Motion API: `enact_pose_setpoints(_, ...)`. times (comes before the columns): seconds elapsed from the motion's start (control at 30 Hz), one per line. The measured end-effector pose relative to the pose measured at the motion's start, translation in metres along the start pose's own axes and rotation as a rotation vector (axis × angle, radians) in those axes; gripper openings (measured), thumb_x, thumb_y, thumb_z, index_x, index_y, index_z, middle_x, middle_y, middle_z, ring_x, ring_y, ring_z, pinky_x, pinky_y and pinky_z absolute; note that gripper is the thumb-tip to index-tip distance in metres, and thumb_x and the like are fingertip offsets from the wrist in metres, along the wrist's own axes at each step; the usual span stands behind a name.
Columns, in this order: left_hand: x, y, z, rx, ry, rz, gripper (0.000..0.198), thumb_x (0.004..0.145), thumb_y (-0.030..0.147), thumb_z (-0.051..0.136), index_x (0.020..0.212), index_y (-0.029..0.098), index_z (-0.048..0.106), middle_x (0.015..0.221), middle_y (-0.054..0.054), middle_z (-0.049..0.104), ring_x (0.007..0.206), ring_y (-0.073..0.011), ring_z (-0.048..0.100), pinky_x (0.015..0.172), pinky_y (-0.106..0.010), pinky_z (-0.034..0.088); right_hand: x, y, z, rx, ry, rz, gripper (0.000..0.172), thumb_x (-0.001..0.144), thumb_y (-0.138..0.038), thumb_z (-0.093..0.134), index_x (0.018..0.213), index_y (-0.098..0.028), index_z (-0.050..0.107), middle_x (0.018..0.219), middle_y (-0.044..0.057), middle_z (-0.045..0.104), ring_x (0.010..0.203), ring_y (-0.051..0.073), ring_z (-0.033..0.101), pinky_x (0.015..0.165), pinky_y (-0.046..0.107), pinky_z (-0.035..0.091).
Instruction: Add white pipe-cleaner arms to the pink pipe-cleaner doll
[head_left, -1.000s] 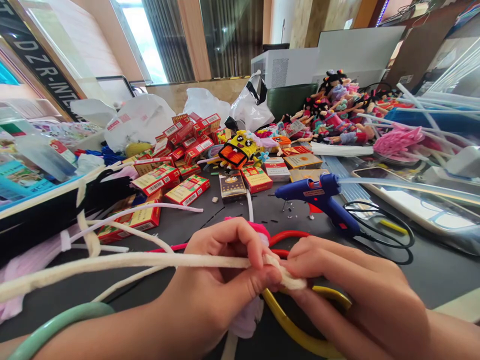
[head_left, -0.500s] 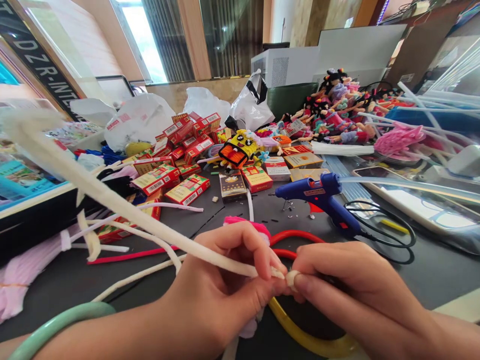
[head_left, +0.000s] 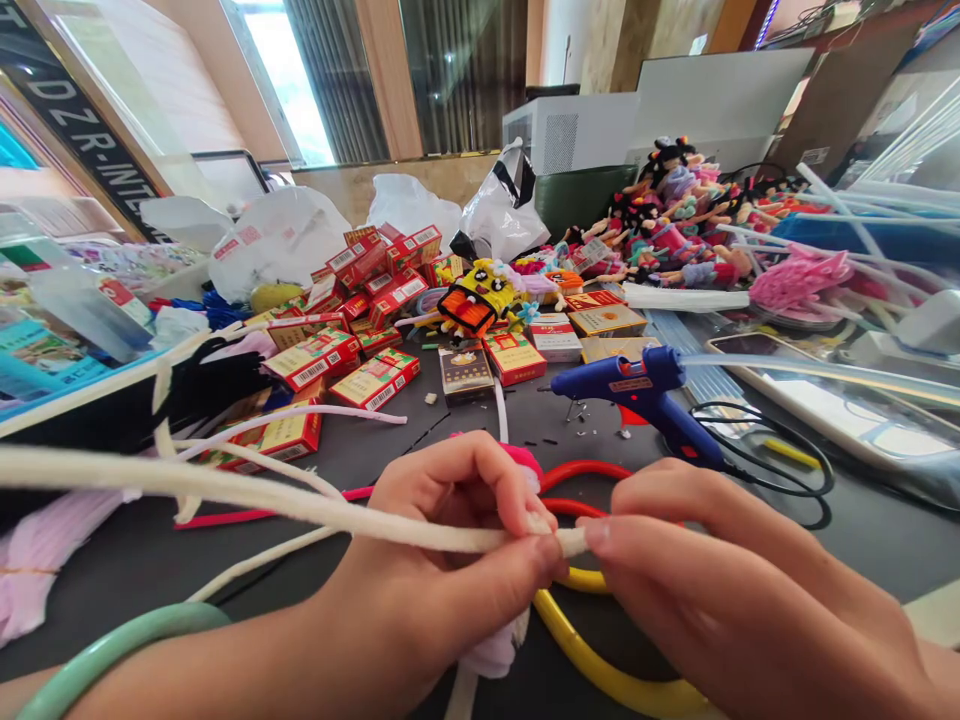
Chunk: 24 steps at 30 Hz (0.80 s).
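A long cream pipe cleaner (head_left: 322,512) runs in from the left edge to my fingertips. Thumb and forefinger of my left hand (head_left: 450,570) pinch it close to a short bent or coiled end (head_left: 571,541). On that end rest the thumb and forefinger of my right hand (head_left: 720,570), closed on its tip. Beneath both hands, red (head_left: 592,468) and yellow (head_left: 600,665) curved handles show in part; the tool they belong to is hidden. A pink fuzzy piece (head_left: 523,462) peeks out behind my left hand.
A blue glue gun (head_left: 645,400) with its black cord lies right of centre. Red cigarette-style boxes (head_left: 375,380) pile up behind, beside a yellow fuzzy figure (head_left: 480,297). Dolls (head_left: 675,225) heap at the back right; a phone (head_left: 810,400) lies at right. Loose pipe cleaners (head_left: 262,565) spread at left.
The pipe cleaner's long free length has swung down on the left. My right hand has shifted slightly right and its fingers have straightened, showing more of the pipe cleaner's end.
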<state>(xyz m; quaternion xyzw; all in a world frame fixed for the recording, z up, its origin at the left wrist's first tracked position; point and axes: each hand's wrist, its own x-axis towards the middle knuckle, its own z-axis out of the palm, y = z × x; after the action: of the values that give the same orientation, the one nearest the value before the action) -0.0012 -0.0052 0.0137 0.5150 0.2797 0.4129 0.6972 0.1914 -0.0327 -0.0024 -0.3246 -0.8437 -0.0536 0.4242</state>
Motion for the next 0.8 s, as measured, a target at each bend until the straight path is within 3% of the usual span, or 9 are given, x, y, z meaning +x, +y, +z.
enact_pose_setpoints(0.17,-0.001,-0.002,-0.002,-0.072,-0.024,-0.045,0.029,0.071,0.025,0.086,0.068,0.016,0.059,0.067,0.001,0.064,0.059,-0.0078,0.056,0.056,-0.016,0.046,-0.002,-0.001,-0.007,0.029,-0.038,0.111,0.020,0.098,-0.026,0.052,0.096,-0.032,0.071,0.073,-0.001,0.071,0.060,0.013,0.070,0.066,0.018,0.061)
enact_pose_setpoints(0.3,0.000,-0.001,-0.001,-0.116,-0.040,-0.036,0.022,0.075,0.020,0.082,0.069,0.015,0.061,0.069,0.000,0.066,0.061,-0.0076,0.060,0.058,-0.016,0.048,-0.003,-0.002,-0.008,0.031,-0.053,0.139,0.021,0.098,-0.025,0.052,0.102,-0.034,0.071,0.076,-0.002,0.071,0.061,0.013,0.071,0.065,0.017,0.062)
enact_pose_setpoints(0.4,0.000,0.000,-0.001,-0.107,-0.044,0.010,0.018,0.078,0.013,0.078,0.070,0.015,0.062,0.070,0.001,0.067,0.064,-0.0075,0.062,0.061,-0.015,0.049,-0.006,0.003,-0.010,0.019,-0.082,0.074,0.021,0.097,-0.022,0.054,0.109,-0.032,0.068,0.082,-0.002,0.071,0.065,0.010,0.072,0.068,0.014,0.061)
enact_pose_setpoints(0.53,0.001,0.001,0.000,-0.128,-0.050,-0.003,0.019,0.077,0.014,0.080,0.072,0.015,0.061,0.069,0.001,0.067,0.063,-0.0074,0.062,0.060,-0.015,0.049,-0.009,0.008,-0.015,-0.056,-0.155,-0.089,0.031,0.093,-0.012,0.055,0.121,-0.021,0.061,0.092,0.003,0.073,0.081,0.013,0.073,0.084,0.016,0.059)
enact_pose_setpoints(0.63,0.002,0.001,0.000,-0.140,-0.038,-0.026,0.021,0.075,0.014,0.081,0.071,0.015,0.061,0.067,0.001,0.066,0.061,-0.0073,0.062,0.058,-0.015,0.048,-0.009,0.007,-0.013,-0.054,-0.160,-0.085,0.031,0.090,-0.011,0.058,0.120,-0.021,0.060,0.093,0.004,0.073,0.079,0.013,0.072,0.080,0.018,0.060)
enact_pose_setpoints(0.73,0.002,0.002,0.000,-0.116,-0.033,-0.024,0.024,0.074,0.018,0.083,0.070,0.015,0.060,0.067,0.001,0.066,0.060,-0.0078,0.061,0.057,-0.016,0.048,-0.009,0.004,-0.003,-0.039,-0.045,-0.038,0.024,0.093,-0.012,0.051,0.112,-0.023,0.062,0.088,0.003,0.073,0.077,0.014,0.072,0.076,0.021,0.060)
enact_pose_setpoints(0.8,0.001,0.002,0.000,-0.096,-0.038,-0.027,0.025,0.073,0.020,0.084,0.071,0.015,0.060,0.068,0.000,0.066,0.059,-0.0081,0.061,0.057,-0.017,0.048,-0.009,0.001,0.004,-0.046,0.079,-0.017,0.024,0.097,-0.013,0.043,0.105,-0.023,0.062,0.080,0.002,0.071,0.066,0.013,0.069,0.067,0.022,0.058)
